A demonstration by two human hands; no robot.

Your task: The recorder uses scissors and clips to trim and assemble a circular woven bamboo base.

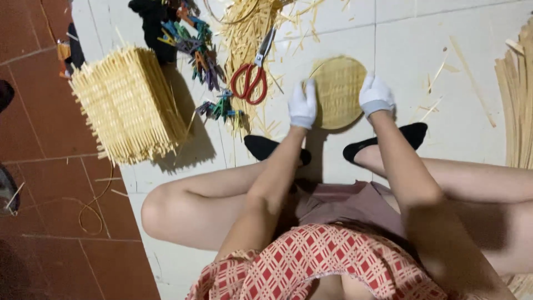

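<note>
Down low, both gloved hands, left hand (302, 105) and right hand (376, 95), grip closed on the round woven bamboo disc (337, 91).

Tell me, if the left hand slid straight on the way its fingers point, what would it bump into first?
The left hand points up the picture, away from the body. Beyond its fingertips lie loose bamboo strips on the floor, with the red scissors slightly to the side. Probably the strips first, though depth is hard to judge.

Left of the fingers (302, 91): red scissors (251, 78), clothespin heap (202, 53), strip litter (244, 28), tall basket (130, 103). Right of them: bare floor tile (466, 66), then stacked strips (519, 94).
</note>
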